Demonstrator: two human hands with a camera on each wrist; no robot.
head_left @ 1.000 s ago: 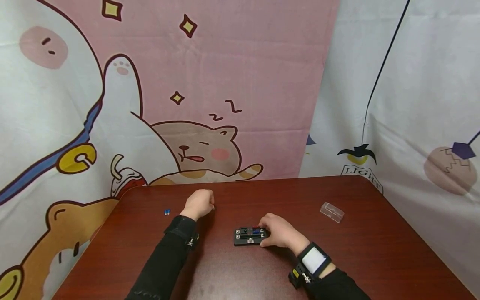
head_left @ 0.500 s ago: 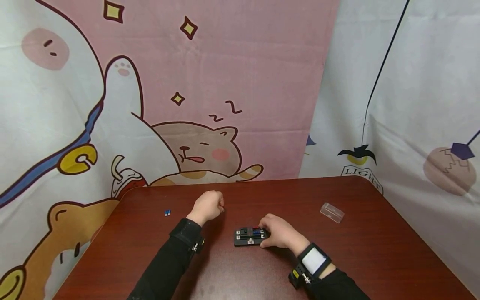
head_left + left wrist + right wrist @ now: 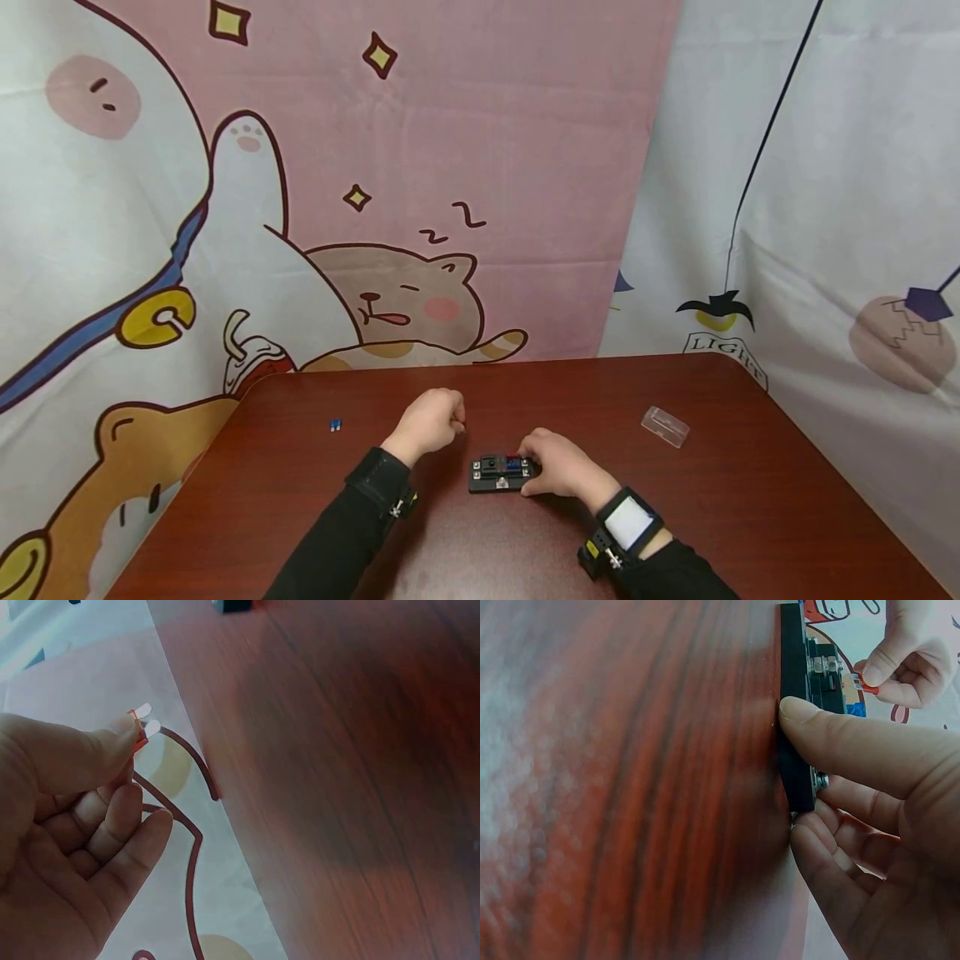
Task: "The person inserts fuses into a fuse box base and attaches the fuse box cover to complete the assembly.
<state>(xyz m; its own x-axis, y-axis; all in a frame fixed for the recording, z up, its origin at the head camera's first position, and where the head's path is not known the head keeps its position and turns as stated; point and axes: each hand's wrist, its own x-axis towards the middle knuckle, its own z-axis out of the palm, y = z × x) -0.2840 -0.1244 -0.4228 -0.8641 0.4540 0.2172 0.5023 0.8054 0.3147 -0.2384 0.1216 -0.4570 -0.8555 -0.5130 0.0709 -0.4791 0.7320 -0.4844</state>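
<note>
Between thumb and forefinger, my left hand (image 3: 427, 423) pinches a small red blade fuse (image 3: 140, 742), its two metal prongs pointing out past the fingertips. A black fuse block (image 3: 491, 483) with metal screw terminals lies on the table, right of and nearer than that hand. My right hand (image 3: 558, 465) grips the block's right end, thumb on the near side and fingers behind. A blue fuse (image 3: 856, 709) sits in the block, with a bit of red beside it in the head view. In the right wrist view, the left hand's fuse appears close above the block.
Small blue fuses (image 3: 335, 425) lie on the brown table (image 3: 247, 500) to the left. A clear plastic cover (image 3: 665, 427) lies at the back right. Behind the table's far edge hangs a printed cloth (image 3: 525, 167).
My left hand has moved right and slightly nearer, toward the fuse block, still pinching the fuse. My right hand and the block have stayed in place.
</note>
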